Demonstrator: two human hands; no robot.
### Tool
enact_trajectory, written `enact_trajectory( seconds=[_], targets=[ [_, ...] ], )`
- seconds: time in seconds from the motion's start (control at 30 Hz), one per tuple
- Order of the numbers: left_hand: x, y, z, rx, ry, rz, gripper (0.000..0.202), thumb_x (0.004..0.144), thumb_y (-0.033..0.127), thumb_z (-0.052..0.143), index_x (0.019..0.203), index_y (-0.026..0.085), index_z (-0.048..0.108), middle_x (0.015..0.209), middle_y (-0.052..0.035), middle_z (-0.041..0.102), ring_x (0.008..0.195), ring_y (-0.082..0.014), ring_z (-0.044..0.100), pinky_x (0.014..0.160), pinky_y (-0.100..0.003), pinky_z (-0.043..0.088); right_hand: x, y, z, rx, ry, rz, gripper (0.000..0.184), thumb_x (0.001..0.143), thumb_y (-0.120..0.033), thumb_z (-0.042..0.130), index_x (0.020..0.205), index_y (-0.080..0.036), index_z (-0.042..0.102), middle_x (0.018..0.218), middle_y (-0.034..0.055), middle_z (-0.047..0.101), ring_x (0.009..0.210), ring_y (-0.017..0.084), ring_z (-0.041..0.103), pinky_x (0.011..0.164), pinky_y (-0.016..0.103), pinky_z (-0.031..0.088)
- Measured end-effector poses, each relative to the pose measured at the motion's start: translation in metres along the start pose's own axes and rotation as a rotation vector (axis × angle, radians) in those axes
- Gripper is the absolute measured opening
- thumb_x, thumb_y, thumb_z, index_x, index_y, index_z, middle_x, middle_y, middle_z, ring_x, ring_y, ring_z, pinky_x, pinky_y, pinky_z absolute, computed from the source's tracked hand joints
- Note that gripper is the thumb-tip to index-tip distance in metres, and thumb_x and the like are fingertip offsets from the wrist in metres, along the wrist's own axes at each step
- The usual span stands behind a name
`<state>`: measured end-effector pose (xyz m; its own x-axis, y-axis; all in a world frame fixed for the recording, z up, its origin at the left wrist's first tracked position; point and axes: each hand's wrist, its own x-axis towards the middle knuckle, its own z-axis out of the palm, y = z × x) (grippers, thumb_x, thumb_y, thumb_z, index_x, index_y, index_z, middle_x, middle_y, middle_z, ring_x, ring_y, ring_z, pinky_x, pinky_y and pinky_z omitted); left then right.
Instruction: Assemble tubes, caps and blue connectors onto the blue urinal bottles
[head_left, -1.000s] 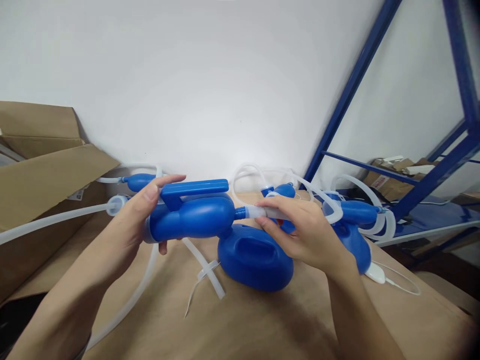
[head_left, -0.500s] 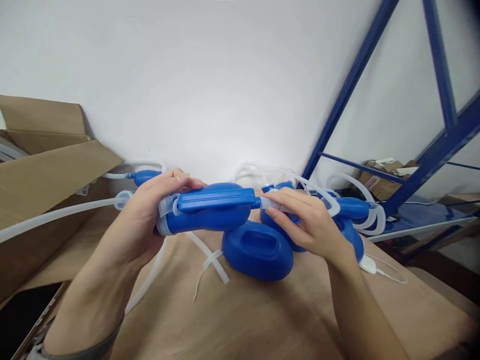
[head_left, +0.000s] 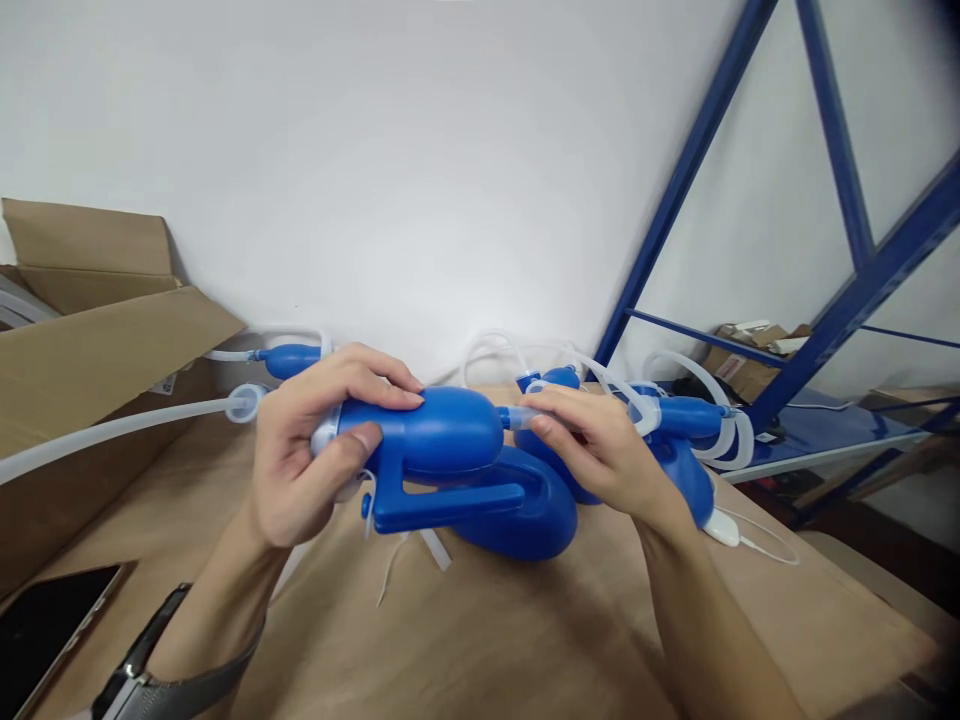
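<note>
A blue plastic bottle [head_left: 454,430] with a long side handle lies sideways in the air in front of me. My left hand [head_left: 304,435] is wrapped round its pale-capped left end, thumb on the near side. The handle points toward me and hangs below the body. At the right end, a narrow blue nozzle goes into a translucent tube end [head_left: 522,417]. My right hand [head_left: 604,440] pinches that tube between thumb and fingers; its far part is hidden by the hand. Right behind and below sits a larger blue container [head_left: 551,525] on the brown tabletop.
An open cardboard box [head_left: 97,340] stands left, with a phone [head_left: 56,625] in front of it. Clear tubing [head_left: 127,430] runs at left. More blue bottles [head_left: 690,417] with tubes lie at right, near a white cable adapter [head_left: 721,527]. A blue shelf frame [head_left: 690,180] rises behind.
My left hand has turned the bottle about its long axis, so the handle swung from the near upper side to below. My right hand keeps its pinch on the tube.
</note>
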<state>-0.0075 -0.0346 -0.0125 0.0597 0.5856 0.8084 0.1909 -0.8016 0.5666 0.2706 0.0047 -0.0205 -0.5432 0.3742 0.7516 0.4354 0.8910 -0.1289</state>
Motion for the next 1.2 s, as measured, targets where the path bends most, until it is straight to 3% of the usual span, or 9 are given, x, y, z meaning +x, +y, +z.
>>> enact_trajectory(
  seconds=[0.13,0.37,0.5,0.63,0.77,0.9,1.03,1.2],
  targets=[
    [-0.009,0.005,0.009,0.033,0.017,0.08,0.026,0.08,0.019,0.061,0.091,0.031,0.082,0.101,-0.0048,0.075,0.098,-0.0291,0.066,0.092,-0.046,0.053,-0.002,0.003,0.002,0.046,0.076,0.073,0.021,0.106,-0.029,0.053,0.112,-0.02,0.071,0.091,0.0061,0.078,0.081,0.021,0.074,0.069,0.032,0.057],
    [-0.019,0.02,0.023,0.17,0.018,0.191,0.027,0.081,0.021,0.065,0.094,0.036,0.084,0.093,-0.0051,0.078,0.09,-0.032,0.069,0.084,-0.05,0.057,-0.003,0.008,0.004,0.126,0.023,0.196,0.027,0.106,-0.035,0.053,0.111,-0.02,0.074,0.091,0.0061,0.08,0.08,0.021,0.075,0.067,0.03,0.059],
    [-0.024,0.023,0.02,0.249,-0.01,0.179,0.034,0.078,0.021,0.067,0.1,0.04,0.083,0.095,-0.0048,0.079,0.09,-0.0356,0.07,0.079,-0.054,0.058,-0.004,0.009,0.002,0.171,-0.004,0.18,0.028,0.106,-0.038,0.054,0.111,-0.02,0.076,0.094,0.0073,0.081,0.083,0.023,0.076,0.07,0.032,0.061],
    [-0.022,0.022,0.02,0.231,-0.02,0.154,0.034,0.076,0.018,0.063,0.096,0.037,0.084,0.096,-0.0043,0.079,0.087,-0.0327,0.069,0.077,-0.051,0.057,-0.002,0.008,0.004,0.175,-0.004,0.121,0.024,0.106,-0.034,0.055,0.112,-0.022,0.075,0.099,0.0065,0.081,0.086,0.022,0.077,0.073,0.032,0.061],
    [-0.016,0.012,0.023,0.137,0.038,0.11,0.026,0.077,0.019,0.061,0.086,0.031,0.082,0.091,-0.0049,0.077,0.082,-0.0289,0.067,0.074,-0.046,0.055,0.001,0.008,0.009,0.134,-0.053,0.099,0.022,0.106,-0.03,0.054,0.115,-0.023,0.073,0.099,0.0056,0.081,0.086,0.021,0.076,0.076,0.033,0.061],
    [-0.013,-0.01,0.025,0.042,0.039,0.021,0.024,0.077,0.021,0.061,0.087,0.028,0.082,0.099,-0.0051,0.077,0.09,-0.0277,0.068,0.08,-0.042,0.055,0.004,0.009,0.014,0.136,-0.045,0.116,0.024,0.106,-0.028,0.05,0.111,-0.02,0.072,0.098,0.007,0.08,0.087,0.021,0.076,0.078,0.031,0.06],
    [-0.004,-0.027,0.025,-0.119,0.097,-0.128,0.018,0.073,0.024,0.064,0.077,0.026,0.082,0.089,-0.0054,0.078,0.089,-0.0276,0.069,0.081,-0.04,0.055,0.004,0.009,0.018,0.11,-0.106,0.109,0.024,0.106,-0.024,0.049,0.117,-0.019,0.071,0.105,0.0081,0.08,0.092,0.021,0.076,0.082,0.032,0.059],
    [0.01,-0.025,0.018,-0.121,0.244,-0.374,0.018,0.075,0.03,0.069,0.062,0.022,0.078,0.073,-0.0058,0.076,0.077,-0.025,0.067,0.07,-0.035,0.051,0.005,0.003,0.031,-0.013,-0.213,0.098,0.033,0.109,-0.025,0.045,0.135,-0.021,0.064,0.124,0.0087,0.076,0.106,0.023,0.073,0.092,0.038,0.058]
  ],
)
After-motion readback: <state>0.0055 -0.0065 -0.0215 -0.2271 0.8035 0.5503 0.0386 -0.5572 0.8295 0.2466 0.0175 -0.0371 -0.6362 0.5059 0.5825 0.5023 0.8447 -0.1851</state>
